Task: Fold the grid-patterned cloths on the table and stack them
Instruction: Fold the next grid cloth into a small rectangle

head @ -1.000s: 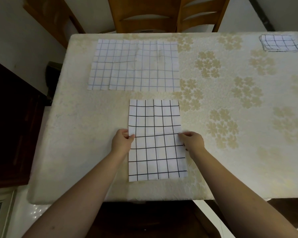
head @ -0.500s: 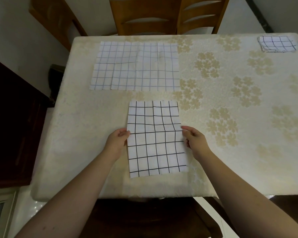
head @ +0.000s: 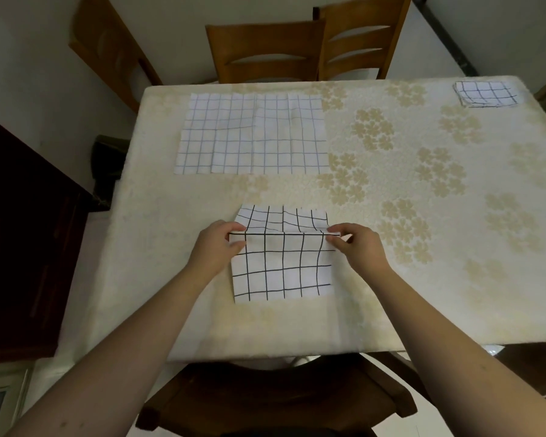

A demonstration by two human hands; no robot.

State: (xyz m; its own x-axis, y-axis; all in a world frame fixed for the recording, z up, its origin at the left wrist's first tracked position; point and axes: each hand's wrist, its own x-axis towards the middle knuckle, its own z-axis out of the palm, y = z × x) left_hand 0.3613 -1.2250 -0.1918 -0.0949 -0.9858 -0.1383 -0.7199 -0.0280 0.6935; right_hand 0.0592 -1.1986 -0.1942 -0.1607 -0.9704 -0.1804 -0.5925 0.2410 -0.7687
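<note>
Both hands, left hand and right hand, are pinching the bold-grid cloth at opposite edges, each grip closing at the fold line so the layers are aligning squarely.

- A single wide-angle view from the person's head looks forward and steeply down.
- It sits close above the near edge of the counter, whose whole top shows.
- Both forearms reach in from the bottom corners.
- Two chairs stand beyond the far edge, at the top.
- Straight lines bow near the borders.
</note>
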